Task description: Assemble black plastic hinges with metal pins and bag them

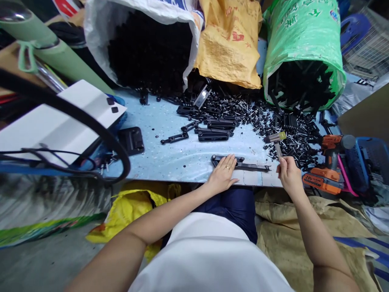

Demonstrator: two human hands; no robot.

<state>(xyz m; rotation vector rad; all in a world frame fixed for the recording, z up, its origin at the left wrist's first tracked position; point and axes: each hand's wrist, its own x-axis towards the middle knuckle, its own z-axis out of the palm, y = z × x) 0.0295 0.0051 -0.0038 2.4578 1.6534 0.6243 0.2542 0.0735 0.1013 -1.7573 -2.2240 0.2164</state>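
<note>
My left hand (223,172) lies flat on a long black plastic folding part (253,166) at the table's front edge, its fingers stretched out and covering the middle of it. To the right, my right hand (289,175) is closed around the handle of a small mallet (277,139) with a yellow face and a dark face. The mallet's head is raised in front of a heap of small black pieces with metal pins (291,142). Several finished-looking black folding parts (214,134) lie stacked behind my left hand, and a jointed black link (176,138) rests to their left.
An orange cordless drill (330,162) lies at the right, beside a blue basket (364,162). A white sack (97,36), a yellow sack (229,48) and a green sack (304,40) stand along the back. A black cable (88,117) arches across the left side.
</note>
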